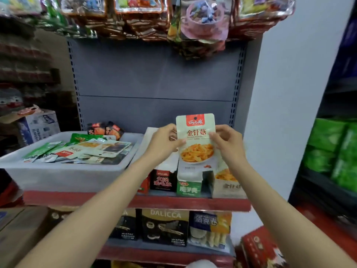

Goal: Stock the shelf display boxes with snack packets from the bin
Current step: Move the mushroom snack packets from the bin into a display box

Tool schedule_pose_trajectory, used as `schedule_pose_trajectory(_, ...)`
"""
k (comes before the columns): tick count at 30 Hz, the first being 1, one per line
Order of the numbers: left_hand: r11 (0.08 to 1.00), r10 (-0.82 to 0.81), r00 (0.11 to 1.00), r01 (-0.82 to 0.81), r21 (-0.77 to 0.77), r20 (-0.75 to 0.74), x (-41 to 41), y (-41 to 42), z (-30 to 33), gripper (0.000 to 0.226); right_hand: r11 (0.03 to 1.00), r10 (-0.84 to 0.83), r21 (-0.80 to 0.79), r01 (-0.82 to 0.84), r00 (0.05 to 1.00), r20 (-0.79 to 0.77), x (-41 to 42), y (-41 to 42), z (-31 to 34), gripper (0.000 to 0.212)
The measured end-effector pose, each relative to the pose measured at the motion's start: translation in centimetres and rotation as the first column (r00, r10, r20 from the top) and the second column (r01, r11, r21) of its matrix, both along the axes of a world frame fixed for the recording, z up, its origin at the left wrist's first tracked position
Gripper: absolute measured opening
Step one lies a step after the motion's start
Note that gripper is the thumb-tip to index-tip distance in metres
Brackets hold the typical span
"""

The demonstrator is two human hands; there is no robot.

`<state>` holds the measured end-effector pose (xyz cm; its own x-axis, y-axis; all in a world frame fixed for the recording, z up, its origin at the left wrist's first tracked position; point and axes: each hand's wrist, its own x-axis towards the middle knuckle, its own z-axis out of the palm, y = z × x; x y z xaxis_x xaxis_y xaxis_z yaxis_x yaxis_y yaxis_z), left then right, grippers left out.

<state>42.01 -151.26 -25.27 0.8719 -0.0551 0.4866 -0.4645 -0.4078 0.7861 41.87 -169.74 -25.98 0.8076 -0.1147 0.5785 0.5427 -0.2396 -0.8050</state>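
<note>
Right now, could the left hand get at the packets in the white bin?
Probably not at once: the left hand is pinching the held packet. Otherwise nothing blocks the open-topped bin beside it, left.

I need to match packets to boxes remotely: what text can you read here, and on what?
"金针菇": held packet, pinched by left hand and right hand.
"魔芋爽": green display box.
"DALICCA", "wafer": black box, lower shelf.
"蛋黄卷": blue box.
Beige display box, black display box, bin packets: too blurred.
</note>
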Motion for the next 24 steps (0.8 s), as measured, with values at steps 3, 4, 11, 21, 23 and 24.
schedule_pose_trajectory(3,1.0,-0.009,1.0,0.009,0.01,0.019,0.3,-4.5,-0.2,0.025,0.996,-0.083,-0.037,0.083,0.997,0.002,-0.2,-4.1,-0.1,0.016)
schedule_pose_trajectory(4,1.0,-0.011,1.0,0.01,0.008,0.023,0.4,-5.8,-0.4,0.024,0.994,-0.099,-0.047,0.099,0.995,-0.009,-0.2,-5.3,-0.2,0.019)
schedule_pose_trajectory(11,0.998,0.008,0.999,-0.011,0.066,0.041,1.7,-10.6,-0.8,0.012,0.986,-0.143,-0.094,0.139,0.989,-0.041,-0.2,-9.8,-1.0,0.02)
schedule_pose_trajectory(21,0.953,0.082,0.997,-0.077,0.291,-0.005,1.8,-10.4,-3.9,0.012,0.934,-0.221,-0.309,0.178,0.969,-0.109,0.1,-10.9,-4.4,0.02)
schedule_pose_trajectory(23,0.95,0.09,0.996,-0.081,0.301,-0.015,1.8,-10.3,-3.9,0.014,0.926,-0.224,-0.333,0.179,0.969,-0.102,-0.1,-10.8,-4.3,0.021)
schedule_pose_trajectory(24,0.947,0.093,0.995,-0.082,0.312,-0.022,1.9,-10.2,-4.0,0.015,0.916,-0.228,-0.359,0.178,0.968,-0.101,-0.1,-10.7,-4.3,0.021)
